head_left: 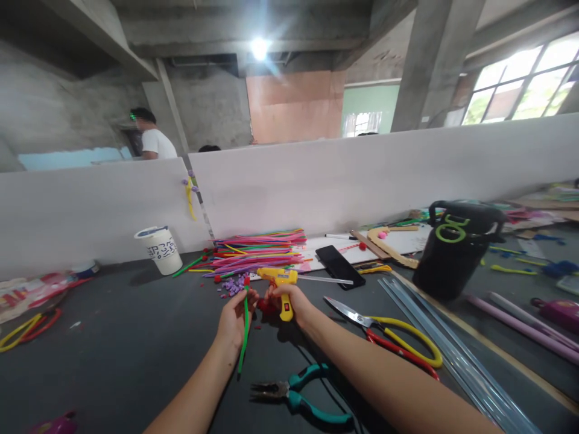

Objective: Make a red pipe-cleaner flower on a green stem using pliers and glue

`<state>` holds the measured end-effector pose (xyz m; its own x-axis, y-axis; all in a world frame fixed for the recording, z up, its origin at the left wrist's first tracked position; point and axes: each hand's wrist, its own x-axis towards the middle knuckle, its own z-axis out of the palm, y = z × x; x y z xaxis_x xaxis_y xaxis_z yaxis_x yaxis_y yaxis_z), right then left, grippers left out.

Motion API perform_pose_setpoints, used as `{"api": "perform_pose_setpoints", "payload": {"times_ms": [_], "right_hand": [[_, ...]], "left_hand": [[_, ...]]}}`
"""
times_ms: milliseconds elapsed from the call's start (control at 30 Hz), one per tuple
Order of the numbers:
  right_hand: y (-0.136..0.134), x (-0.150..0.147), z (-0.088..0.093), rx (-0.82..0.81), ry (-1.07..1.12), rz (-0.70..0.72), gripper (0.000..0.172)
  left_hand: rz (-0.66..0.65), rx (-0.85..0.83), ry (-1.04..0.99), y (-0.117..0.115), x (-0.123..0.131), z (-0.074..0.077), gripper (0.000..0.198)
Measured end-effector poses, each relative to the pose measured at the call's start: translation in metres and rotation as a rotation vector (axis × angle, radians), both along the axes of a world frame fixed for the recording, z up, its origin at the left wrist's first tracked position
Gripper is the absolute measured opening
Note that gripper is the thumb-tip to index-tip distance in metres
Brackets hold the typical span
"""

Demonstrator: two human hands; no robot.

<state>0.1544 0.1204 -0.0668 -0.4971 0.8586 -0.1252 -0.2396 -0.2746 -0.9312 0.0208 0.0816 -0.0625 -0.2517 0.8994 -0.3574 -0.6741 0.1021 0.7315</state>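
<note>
My left hand pinches a green pipe cleaner with a red tip, held upright with its lower end hanging down. In my right hand is a yellow glue gun, its nozzle toward the left and a clear glue stick out of its back. The nozzle is close to the red tip; whether they touch I cannot tell. Small purple pieces lie just behind my left hand. Some red material shows between my hands, partly hidden.
Bundled colourful pipe cleaners lie by the white partition. A phone, scissors, teal pliers and clear glue sticks surround my right arm. A white cup stands left, a black bottle right. Beyond the partition is a person.
</note>
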Motion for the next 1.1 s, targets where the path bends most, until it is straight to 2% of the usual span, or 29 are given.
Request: {"api": "perform_pose_setpoints", "payload": {"times_ms": [167,300,400,500,633,733,833,967,1100], "right_hand": [[-0.032,0.012,0.002,-0.027,-0.005,0.051,0.031],[-0.055,0.029,0.011,0.024,-0.008,0.036,0.03],[-0.063,0.046,0.02,0.099,-0.031,-0.051,0.03],[-0.065,0.062,0.024,0.174,-0.117,-0.168,0.03],[-0.054,0.07,0.02,0.246,-0.366,-0.276,0.031],[-0.034,0.061,0.017,0.292,-0.61,-0.302,0.029],[-0.013,0.044,0.014,0.374,-0.819,-0.326,0.03],[0.003,0.021,0.004,0.476,-0.997,-0.34,0.032],[0.01,0.015,-0.005,0.549,-1.054,-0.287,0.031]], "left_hand": [[-0.049,-0.04,-0.02,-0.038,0.005,0.003,0.033],[-0.088,-0.066,-0.009,-0.063,0.0,0.007,0.033],[-0.095,-0.05,0.022,-0.067,-0.009,0.014,0.032],[-0.136,-0.026,0.065,-0.061,-0.013,0.02,0.032],[-0.217,0.047,0.122,-0.055,-0.006,0.016,0.031],[-0.253,0.102,0.14,-0.057,-0.003,0.01,0.02],[-0.232,0.148,0.138,-0.062,-0.007,0.008,0.004],[-0.204,0.175,0.118,-0.067,-0.014,0.009,0.003],[-0.15,0.169,0.094,-0.062,-0.017,0.007,0.005]]}}
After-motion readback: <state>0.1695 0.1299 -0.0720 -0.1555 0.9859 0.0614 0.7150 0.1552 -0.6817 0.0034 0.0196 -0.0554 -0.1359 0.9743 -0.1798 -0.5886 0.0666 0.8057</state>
